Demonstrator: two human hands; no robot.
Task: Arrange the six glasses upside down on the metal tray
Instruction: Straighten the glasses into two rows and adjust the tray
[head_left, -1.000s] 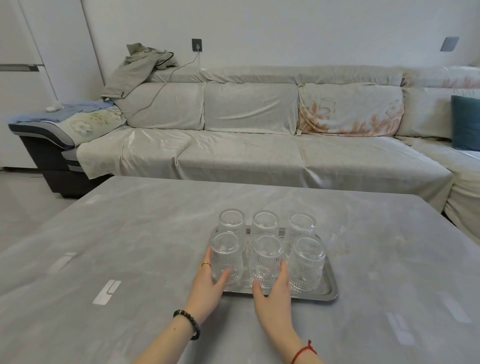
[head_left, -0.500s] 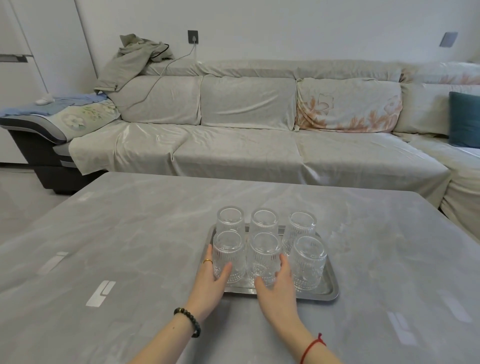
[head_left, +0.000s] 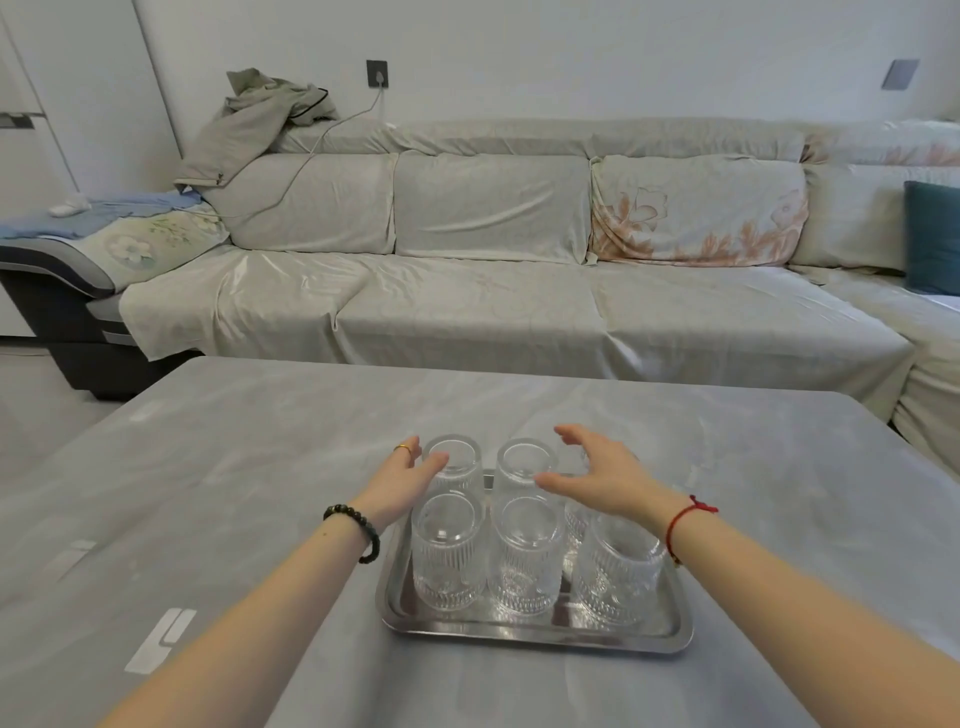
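Observation:
Several ribbed clear glasses stand upside down in two rows on the metal tray (head_left: 530, 631) on the grey table. The front row has a left glass (head_left: 447, 551), a middle glass (head_left: 525, 556) and a right glass (head_left: 618, 577). Behind them stand the back left glass (head_left: 453, 462) and the back middle glass (head_left: 522, 465); the back right glass is mostly hidden under my right hand (head_left: 602, 475). That hand hovers open above the back row. My left hand (head_left: 402, 480) rests against the left side of the back left glass, fingers spread.
The grey marble-look table (head_left: 234, 493) extends on all sides of the tray. Beyond its far edge stands a long covered sofa (head_left: 493, 291), with a jacket and cable at its left end and a teal cushion (head_left: 932, 236) at the right.
Both hands left the two front glasses and reached forward to the back row. The camera has come closer to the tray.

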